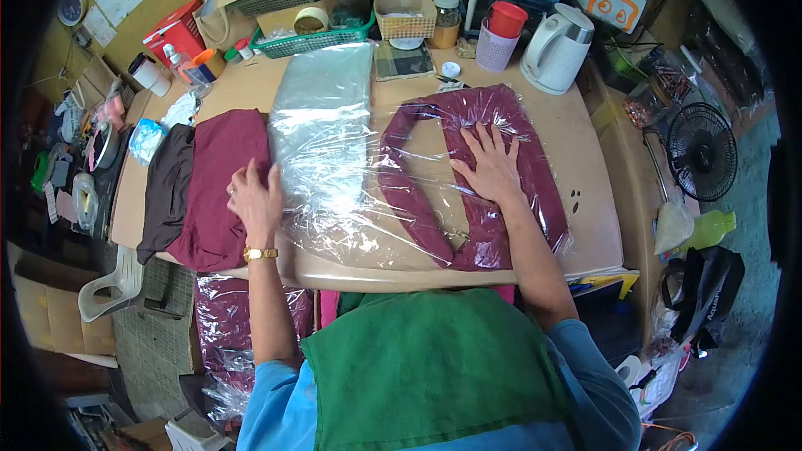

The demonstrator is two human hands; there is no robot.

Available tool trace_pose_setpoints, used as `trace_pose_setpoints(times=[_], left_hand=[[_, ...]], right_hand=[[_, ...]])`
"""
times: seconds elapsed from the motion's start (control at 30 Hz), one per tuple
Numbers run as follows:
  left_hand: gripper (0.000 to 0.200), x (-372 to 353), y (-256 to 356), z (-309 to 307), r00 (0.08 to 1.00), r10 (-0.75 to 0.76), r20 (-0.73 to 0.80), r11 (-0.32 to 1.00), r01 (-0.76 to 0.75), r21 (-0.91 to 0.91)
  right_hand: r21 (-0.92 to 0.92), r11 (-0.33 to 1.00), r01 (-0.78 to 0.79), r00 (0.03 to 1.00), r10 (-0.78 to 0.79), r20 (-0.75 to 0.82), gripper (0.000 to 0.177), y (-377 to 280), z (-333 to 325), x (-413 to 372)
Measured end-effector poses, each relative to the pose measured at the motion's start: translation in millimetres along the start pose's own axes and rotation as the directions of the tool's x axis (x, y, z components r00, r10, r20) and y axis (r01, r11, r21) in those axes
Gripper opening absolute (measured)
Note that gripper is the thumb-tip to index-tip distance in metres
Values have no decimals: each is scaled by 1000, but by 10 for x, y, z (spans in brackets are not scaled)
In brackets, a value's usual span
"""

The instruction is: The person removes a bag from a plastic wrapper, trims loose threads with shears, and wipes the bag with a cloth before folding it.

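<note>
The right hand presses flat, fingers spread open, on the bagged maroon garment at centre frame. The left hand, fingers open too, steadies the plastic bags. Smoothing evenly outward seems best.

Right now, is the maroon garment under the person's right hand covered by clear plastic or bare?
Covered: shiny, wrinkled clear plastic lies over the maroon garment, and the right hand presses flat on it.
</note>
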State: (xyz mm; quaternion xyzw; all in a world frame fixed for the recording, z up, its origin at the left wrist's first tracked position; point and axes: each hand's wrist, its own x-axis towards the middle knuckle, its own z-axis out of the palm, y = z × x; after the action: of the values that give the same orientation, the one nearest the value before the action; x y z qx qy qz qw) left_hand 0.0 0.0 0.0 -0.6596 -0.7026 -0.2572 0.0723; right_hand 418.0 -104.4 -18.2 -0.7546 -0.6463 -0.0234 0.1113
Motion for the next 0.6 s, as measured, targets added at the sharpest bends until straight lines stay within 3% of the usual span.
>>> trace_pose_setpoints(times=[0.07,0.1,0.17,0.2,0.23,0.3,0.33,0.37,0.4,0.43,0.47,0.5,0.57,0.6], left_hand=[[45,-14,206,-135,982,99,162,995,-99,-11],[45,24,219,-22,985,91,148,996,-87,-36],[39,105,41,173,910,225,349,974,-219,-58],[43,135,1,104,923,228,310,972,-195,-133],[43,84,6,69,919,236,315,970,-202,-137],[52,4,30,-45,979,127,157,940,-68,-335],[68,-15,-14,53,979,141,146,944,-88,-317],[68,-16,43,6,981,140,137,943,-90,-319],[73,-49,161,-77,970,87,227,954,-16,-299],[77,-71,242,-121,948,33,316,961,57,-272],[80,-92,259,-31,984,69,162,955,-18,-296],[80,-60,275,10,984,69,165,954,-17,-298],[67,92,300,101,958,67,278,924,47,-381],[49,194,226,226,926,92,367,890,90,-448]], right_hand=[[-4,1000,-5,1000,5,3,76,15,16,-21],[-30,1000,3,1000,-4,-13,76,68,-60,34],[52,999,2,999,-5,51,74,95,-59,74],[192,981,-24,994,3,107,67,96,-140,92],[190,981,-34,994,14,109,67,100,-209,1],[521,854,5,987,-88,134,62,86,-539,-173],[432,894,123,970,-200,139,57,-47,-724,-340],[316,917,244,936,-308,170,57,-174,-843,-537],[299,907,298,910,-364,197,60,-310,-887,-743],[260,908,329,868,-399,296,68,-428,-910,-903],[283,912,298,859,-385,336,71,-483,-768,-1045],[305,915,263,849,-370,378,75,-499,-598,-1130],[284,922,265,864,-358,354,78,-493,-443,-1183],[262,923,281,876,-358,323,80,-479,-426,-1185]])
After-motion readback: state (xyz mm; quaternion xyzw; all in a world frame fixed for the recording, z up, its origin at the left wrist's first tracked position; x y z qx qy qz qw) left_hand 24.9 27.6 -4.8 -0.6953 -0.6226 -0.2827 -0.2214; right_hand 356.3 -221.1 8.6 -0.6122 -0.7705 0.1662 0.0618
